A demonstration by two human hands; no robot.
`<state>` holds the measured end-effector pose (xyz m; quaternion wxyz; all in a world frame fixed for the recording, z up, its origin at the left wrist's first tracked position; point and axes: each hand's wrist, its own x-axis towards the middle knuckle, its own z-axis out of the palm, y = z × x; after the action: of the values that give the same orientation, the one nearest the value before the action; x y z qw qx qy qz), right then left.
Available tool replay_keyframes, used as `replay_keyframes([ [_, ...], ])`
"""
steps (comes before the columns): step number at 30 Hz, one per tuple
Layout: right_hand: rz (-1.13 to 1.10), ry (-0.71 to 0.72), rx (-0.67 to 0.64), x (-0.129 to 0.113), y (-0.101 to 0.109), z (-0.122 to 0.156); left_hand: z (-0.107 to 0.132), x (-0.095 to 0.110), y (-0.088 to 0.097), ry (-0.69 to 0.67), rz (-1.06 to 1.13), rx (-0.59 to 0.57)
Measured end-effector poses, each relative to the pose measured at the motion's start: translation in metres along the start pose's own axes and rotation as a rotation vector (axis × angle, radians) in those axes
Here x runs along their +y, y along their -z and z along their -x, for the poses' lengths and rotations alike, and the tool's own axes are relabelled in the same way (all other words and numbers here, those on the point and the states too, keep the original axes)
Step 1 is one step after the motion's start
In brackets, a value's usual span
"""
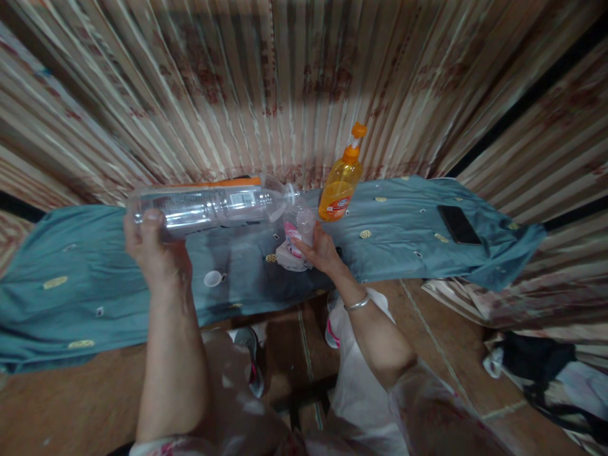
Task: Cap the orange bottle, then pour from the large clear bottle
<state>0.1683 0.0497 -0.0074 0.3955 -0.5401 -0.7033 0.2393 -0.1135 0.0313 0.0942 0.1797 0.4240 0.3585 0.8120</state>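
While the left hand (159, 250) clasps 1 large clear bottle (204, 206) around its base end, held sideways above a teal patterned cloth (403, 234), the right hand (323, 249) closes its fingers about 1 small clear vessel (305, 220), located at the large bottle's mouth, though whether these 2 touch cannot be told. Directly below the small vessel: 1 white-and-pink item (291, 257), blurred, kind unclear. Also on the cloth: 1 pump bottle (341, 187) with orange liquid, just beyond the right hand; 1 round white cap (213, 278), near the left wrist; 1 dark phone (458, 225), well apart, toward the right end.
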Motion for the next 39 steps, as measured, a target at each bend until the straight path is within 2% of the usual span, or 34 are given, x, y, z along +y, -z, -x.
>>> replay_keyframes([
  [11, -0.003, 0.009, 0.021, 0.0016, -0.0016, 0.0003, 0.0013, -0.0013, 0.0, 0.012, 0.027, 0.051],
  [18, 0.012, -0.027, -0.022, -0.0025, 0.0004, 0.0003, 0.0017, 0.0015, -0.0022, 0.013, -0.019, 0.017],
  [39, -0.012, -0.001, 0.011, 0.0013, -0.0013, 0.0, 0.0022, 0.0037, -0.0036, 0.018, -0.023, 0.024],
])
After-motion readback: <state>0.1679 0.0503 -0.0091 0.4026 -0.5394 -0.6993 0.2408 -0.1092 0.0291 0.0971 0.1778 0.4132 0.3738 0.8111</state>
